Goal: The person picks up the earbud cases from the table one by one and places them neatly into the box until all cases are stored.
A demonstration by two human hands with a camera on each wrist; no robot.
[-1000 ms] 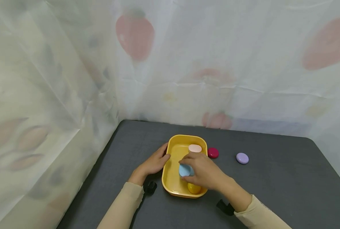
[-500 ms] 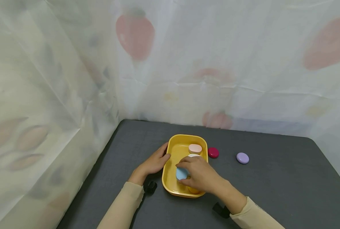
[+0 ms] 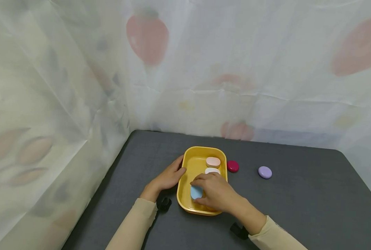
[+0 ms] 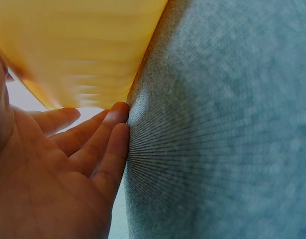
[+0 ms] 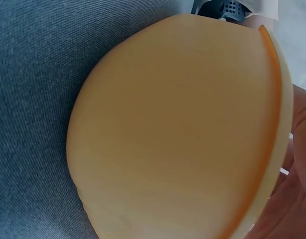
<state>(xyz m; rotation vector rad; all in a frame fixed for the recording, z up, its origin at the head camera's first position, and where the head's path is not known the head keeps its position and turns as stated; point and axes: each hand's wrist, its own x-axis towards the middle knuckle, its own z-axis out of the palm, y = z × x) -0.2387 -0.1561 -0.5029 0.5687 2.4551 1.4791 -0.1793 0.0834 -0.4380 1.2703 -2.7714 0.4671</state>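
Sitting on a dark grey felt-like tabletop walled by sheer fruit-print curtains, a yellow plastic tray: left hand flat against its side, right hand pinching a light-blue oval pebble.

Right hand pinching blue piece in yellow tray, left hand resting against tray's side

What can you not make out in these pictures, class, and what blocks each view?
- Head view: the right hand covers most of the blue piece and the near part of the yellow tray.
- Right wrist view: the tray wall fills the frame.
- Left wrist view: the tray is blurred.
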